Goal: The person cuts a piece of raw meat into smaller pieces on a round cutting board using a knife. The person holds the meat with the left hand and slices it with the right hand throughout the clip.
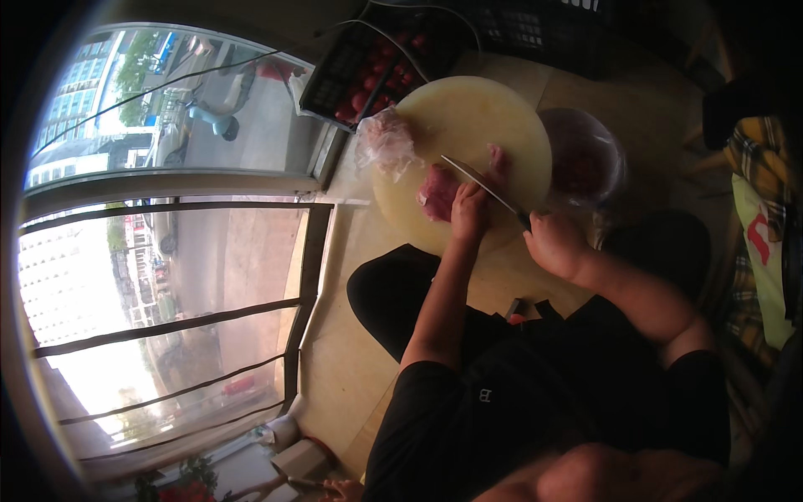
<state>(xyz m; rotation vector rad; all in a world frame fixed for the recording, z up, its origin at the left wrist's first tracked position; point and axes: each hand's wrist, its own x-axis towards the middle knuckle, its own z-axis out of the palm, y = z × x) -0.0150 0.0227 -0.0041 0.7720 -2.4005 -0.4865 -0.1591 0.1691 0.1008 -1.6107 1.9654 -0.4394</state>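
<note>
A round, pale cutting board [464, 113] lies in front of me with raw meat on it. My right hand [555, 245] grips the dark handle of a kitchen knife [480, 180], whose long blade slants up and left across the board. Right beside the blade, the bent fingers of my left hand [469, 210] hold a large piece of raw meat [436, 193]. A smaller strip of meat [499, 160] lies on the far side of the blade. The blade's lower edge and its contact with the meat are hidden.
A crumpled clear plastic bag [386, 141] sits on the board's left edge. To the right stands a plastic-lined bowl [583, 157] with dark red contents. Behind is a black crate [326, 94] of red produce. Glass panes [251, 263] are at left; another person's hand [342, 489] shows below.
</note>
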